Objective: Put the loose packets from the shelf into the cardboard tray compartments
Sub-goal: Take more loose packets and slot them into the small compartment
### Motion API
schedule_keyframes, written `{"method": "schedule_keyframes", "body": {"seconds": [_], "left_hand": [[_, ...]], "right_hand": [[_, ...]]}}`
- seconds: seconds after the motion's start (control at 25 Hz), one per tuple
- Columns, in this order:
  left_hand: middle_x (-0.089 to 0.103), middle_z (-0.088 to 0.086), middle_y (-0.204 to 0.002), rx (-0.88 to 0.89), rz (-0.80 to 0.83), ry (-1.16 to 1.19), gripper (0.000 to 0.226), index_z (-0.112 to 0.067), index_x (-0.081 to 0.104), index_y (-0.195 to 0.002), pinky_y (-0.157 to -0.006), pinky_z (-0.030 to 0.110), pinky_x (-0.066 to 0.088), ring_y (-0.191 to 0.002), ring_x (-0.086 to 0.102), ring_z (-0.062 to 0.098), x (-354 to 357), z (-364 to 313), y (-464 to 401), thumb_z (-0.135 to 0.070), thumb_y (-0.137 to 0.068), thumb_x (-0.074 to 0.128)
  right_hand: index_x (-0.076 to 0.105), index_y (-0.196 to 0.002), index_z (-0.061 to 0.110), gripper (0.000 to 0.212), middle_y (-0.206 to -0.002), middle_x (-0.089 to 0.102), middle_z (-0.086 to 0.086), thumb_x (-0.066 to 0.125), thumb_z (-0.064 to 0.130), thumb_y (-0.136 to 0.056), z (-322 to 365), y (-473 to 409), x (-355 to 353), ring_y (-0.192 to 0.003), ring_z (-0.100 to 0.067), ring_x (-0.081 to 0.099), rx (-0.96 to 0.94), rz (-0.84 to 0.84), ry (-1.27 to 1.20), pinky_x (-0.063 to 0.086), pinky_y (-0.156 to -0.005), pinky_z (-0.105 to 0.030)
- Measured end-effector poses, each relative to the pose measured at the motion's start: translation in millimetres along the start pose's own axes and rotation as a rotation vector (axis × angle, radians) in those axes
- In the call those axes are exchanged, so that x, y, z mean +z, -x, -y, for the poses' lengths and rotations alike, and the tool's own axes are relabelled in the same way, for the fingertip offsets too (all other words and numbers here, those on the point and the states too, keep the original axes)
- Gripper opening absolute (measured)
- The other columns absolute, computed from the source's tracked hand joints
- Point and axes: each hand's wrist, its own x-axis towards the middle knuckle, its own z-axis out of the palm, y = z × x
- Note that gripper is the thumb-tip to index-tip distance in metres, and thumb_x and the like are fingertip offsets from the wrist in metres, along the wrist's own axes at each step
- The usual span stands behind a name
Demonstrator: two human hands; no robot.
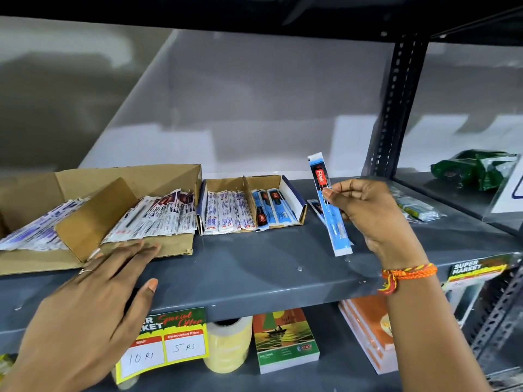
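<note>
**Blue packet held up beside a small cardboard tray**

A blue packet [329,206] stands nearly upright just right of the small cardboard tray [294,206], pinched in the right hand [365,213], above the grey shelf [254,264]. The tray's left compartment holds white packets [226,212]; its right holds blue ones [273,209]. Left of the tray, a large cardboard box [169,244] holds more white packets. The left hand [93,301] lies flat and open, fingertips on that box's front flap.
</note>
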Motion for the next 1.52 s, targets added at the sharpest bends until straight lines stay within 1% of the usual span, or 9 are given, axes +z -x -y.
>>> {"method": "schedule_keyframes", "body": {"seconds": [0.16, 0.32, 0.48, 0.72, 0.84, 1.12, 1.24, 1.4, 1.52], "left_hand": [[0.054, -0.004, -0.143, -0.004, -0.006, -0.012, 0.07, -0.027, 0.048, -0.143, -0.095, 0.051, 0.053, -0.132, 0.05, 0.023, -0.5, -1.7, 0.6, -0.062, -0.094, 0.012], [0.054, -0.005, -0.143, -0.005, -0.002, -0.03, 0.069, -0.028, 0.047, -0.143, -0.094, 0.051, 0.053, -0.131, 0.052, 0.024, -2.9, -3.3, 0.3, -0.061, -0.094, 0.012], [0.056, -0.003, -0.14, -0.007, 0.012, -0.038, 0.066, -0.026, 0.051, -0.139, -0.092, 0.051, 0.054, -0.128, 0.054, 0.026, -5.5, -5.4, 1.0, -0.059, -0.094, 0.015], [0.059, 0.001, -0.138, -0.027, 0.02, -0.052, 0.063, -0.021, 0.055, -0.136, -0.092, 0.049, 0.055, -0.126, 0.057, 0.028, -7.8, -8.6, 2.1, -0.054, -0.094, 0.021], [0.056, -0.004, -0.142, -0.019, 0.021, -0.052, 0.064, -0.025, 0.051, -0.141, -0.097, 0.045, 0.052, -0.131, 0.052, 0.022, -9.4, -8.5, 2.2, -0.055, -0.093, 0.02], [0.053, -0.007, -0.146, -0.022, 0.038, -0.059, 0.067, -0.029, 0.045, -0.146, -0.098, 0.041, 0.052, -0.133, 0.05, 0.019, -10.5, -9.3, 2.4, -0.057, -0.091, 0.018], [0.05, -0.008, -0.149, -0.019, 0.039, -0.05, 0.069, -0.03, 0.044, -0.147, -0.103, 0.041, 0.048, -0.136, 0.047, 0.017, -10.0, -8.9, 1.9, -0.058, -0.09, 0.016], [0.052, -0.006, -0.147, -0.024, 0.033, -0.022, 0.068, -0.028, 0.047, -0.145, -0.1, 0.046, 0.05, -0.135, 0.049, 0.02, -10.8, -10.7, 2.6, -0.056, -0.09, 0.018], [0.055, -0.005, -0.145, -0.025, 0.027, -0.023, 0.066, -0.027, 0.049, -0.144, -0.098, 0.047, 0.051, -0.134, 0.05, 0.022, -10.8, -11.8, 4.0, -0.055, -0.091, 0.021]], "right_hand": [[0.072, -0.082, 0.009, 0.006, -0.062, 0.072, 0.005, 0.075, 0.008, -0.087, 17.3, 19.6, 11.6, -0.049, 0.001, 0.057, -0.022, 0.124, -0.19, 0.046, -0.049, -0.012], [0.073, -0.079, 0.013, 0.005, -0.069, 0.076, 0.0, 0.077, 0.015, -0.078, 32.8, 38.3, 20.6, -0.059, -0.007, 0.068, -0.06, 0.228, -0.295, 0.054, -0.056, -0.018], [0.076, -0.073, 0.016, 0.01, -0.071, 0.077, -0.002, 0.078, 0.025, -0.068, 43.1, 47.7, 24.0, -0.064, -0.016, 0.065, -0.092, 0.293, -0.294, 0.053, -0.06, -0.023], [0.075, -0.079, 0.011, 0.017, -0.067, 0.076, -0.001, 0.08, 0.022, -0.067, 55.3, 32.0, 25.6, -0.052, -0.009, 0.062, -0.077, 0.286, -0.327, 0.051, -0.052, -0.017], [0.076, -0.083, 0.01, 0.01, -0.069, 0.076, -0.003, 0.081, 0.015, -0.076, 58.0, 6.0, 27.0, -0.061, -0.015, 0.06, -0.039, 0.247, -0.29, 0.051, -0.054, -0.018], [0.07, -0.111, -0.006, 0.032, -0.087, 0.074, -0.016, 0.078, -0.004, -0.081, 59.5, -61.7, 55.4, -0.068, -0.016, 0.071, -0.052, 0.219, 0.292, 0.059, -0.058, -0.021], [0.073, -0.105, 0.002, 0.032, -0.09, 0.077, -0.014, 0.085, 0.007, -0.077, 53.5, -76.5, 77.3, -0.069, -0.017, 0.075, -0.117, 0.268, 0.75, 0.058, -0.058, -0.021], [0.07, -0.097, 0.003, 0.027, -0.102, 0.073, -0.017, 0.085, 0.002, -0.074, 38.5, -83.7, 102.2, -0.092, -0.032, 0.073, -0.18, 0.29, 1.043, 0.062, -0.082, -0.038], [0.066, -0.09, 0.006, 0.026, -0.096, 0.069, -0.014, 0.085, 0.002, -0.073, 32.4, -82.0, 112.4, -0.086, -0.03, 0.068, -0.207, 0.316, 1.13, 0.057, -0.067, -0.031]]}}
